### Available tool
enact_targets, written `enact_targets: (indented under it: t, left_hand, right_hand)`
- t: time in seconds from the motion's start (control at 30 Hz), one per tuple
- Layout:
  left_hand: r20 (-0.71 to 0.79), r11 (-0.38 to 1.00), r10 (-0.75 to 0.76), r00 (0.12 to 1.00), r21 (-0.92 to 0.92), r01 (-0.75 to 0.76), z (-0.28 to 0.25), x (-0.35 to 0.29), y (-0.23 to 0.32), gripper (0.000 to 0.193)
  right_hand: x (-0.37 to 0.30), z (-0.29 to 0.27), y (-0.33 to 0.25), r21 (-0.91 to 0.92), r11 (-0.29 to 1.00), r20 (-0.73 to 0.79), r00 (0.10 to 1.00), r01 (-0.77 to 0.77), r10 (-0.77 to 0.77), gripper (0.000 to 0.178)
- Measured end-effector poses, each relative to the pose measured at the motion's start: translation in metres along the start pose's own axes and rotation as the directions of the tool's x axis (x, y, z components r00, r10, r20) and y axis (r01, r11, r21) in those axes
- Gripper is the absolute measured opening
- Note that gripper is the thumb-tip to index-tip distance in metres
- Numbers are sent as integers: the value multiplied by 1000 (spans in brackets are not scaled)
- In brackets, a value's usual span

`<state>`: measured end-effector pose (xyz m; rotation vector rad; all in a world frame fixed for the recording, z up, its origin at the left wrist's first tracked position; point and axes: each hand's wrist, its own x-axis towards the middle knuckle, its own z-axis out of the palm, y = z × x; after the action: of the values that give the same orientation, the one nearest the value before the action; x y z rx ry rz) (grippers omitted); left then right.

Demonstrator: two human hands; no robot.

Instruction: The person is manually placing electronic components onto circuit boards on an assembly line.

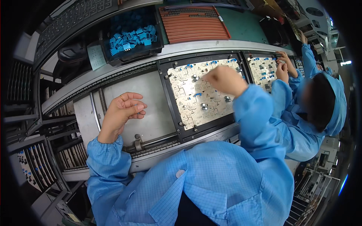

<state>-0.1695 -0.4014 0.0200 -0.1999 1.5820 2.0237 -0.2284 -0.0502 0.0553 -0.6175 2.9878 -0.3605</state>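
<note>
Over a white circuit board (192, 109) in a black frame hovers my right hand (226, 81), slightly blurred. Its fingers are curled together beside a black cylindrical capacitor (195, 78); whatever they hold, if anything, is hidden. Blue connectors (197, 94) and more capacitors stand on the board. My left hand (122, 115) is left of the frame, above a bare metal plate (156, 101). Its fingers are loosely bent and apart from the thumb, with nothing visible between them.
A black bin (134, 56) of blue connectors stands beyond the rail, beside an orange ribbed tray (192, 26). To the right, a co-worker in blue (301, 113) handles another framed board (260, 73). Racks of boards (34, 165) stand at left.
</note>
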Motion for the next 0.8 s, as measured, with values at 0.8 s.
enact_targets:
  t: [0.8]
  left_hand:
    - [36, 990, 139, 990, -11, -138, -5, -1, 15, 31]
  right_hand:
    - [203, -22, 69, -257, 938, -613, 711, 233, -344, 10]
